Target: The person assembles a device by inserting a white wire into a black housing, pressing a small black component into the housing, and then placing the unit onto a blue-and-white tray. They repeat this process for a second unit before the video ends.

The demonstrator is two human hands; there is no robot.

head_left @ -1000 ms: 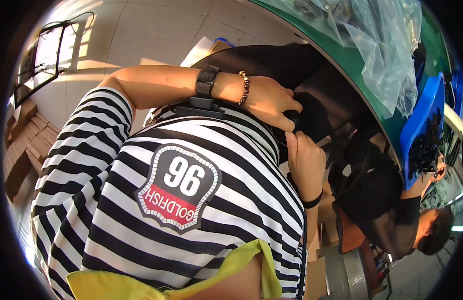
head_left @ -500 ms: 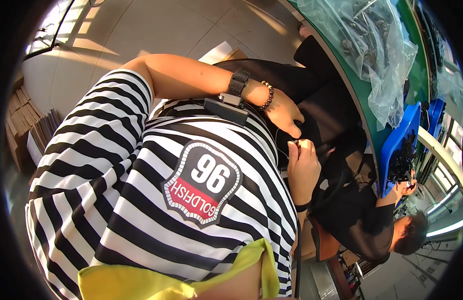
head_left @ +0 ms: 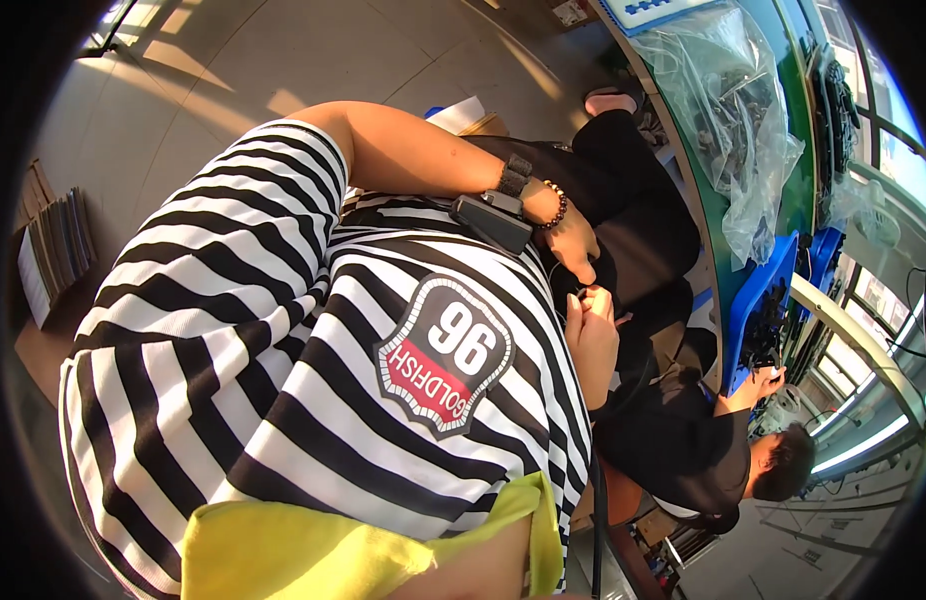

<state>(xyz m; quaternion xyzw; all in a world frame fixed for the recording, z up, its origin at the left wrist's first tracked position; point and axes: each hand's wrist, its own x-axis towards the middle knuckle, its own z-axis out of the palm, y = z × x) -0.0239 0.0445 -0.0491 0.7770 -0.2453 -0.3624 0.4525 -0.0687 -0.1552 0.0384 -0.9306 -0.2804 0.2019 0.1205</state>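
Both hands meet at 3 o'clock of the view centre, in front of the black-and-white striped knit shirt (head_left: 263, 330). Between them: a small dark piece (head_left: 583, 294), compact, near black, mostly covered by fingers; only a sliver shows against black cloth (head_left: 638, 200), so full outline and material cannot be told. A thin pale strand (head_left: 552, 270) runs close by, at the piece's 10 o'clock; whether joined, unclear.

Right hand (head_left: 594, 342) lies at the piece's 6 o'clock, thumb and forefinger pinching it. Left hand (head_left: 571, 243) comes in from its 12 o'clock, back of hand up, thumb pointing down at the piece; other fingertips hidden, so cannot tell whether they grip. Left wrist carries a dark round-bead bracelet (head_left: 555, 204) and a black rectangular box (head_left: 493, 222) on a strap.

At 2 o'clock, a clear crinkled plastic bag (head_left: 738, 140) with dark contents rests on a green table (head_left: 718, 235). At 3 o'clock, farther out, a blue plastic tray (head_left: 740, 312) holds black parts (head_left: 761, 340). A dark-clothed co-worker (head_left: 683, 455) sits at 4 o'clock, one hand at the tray.
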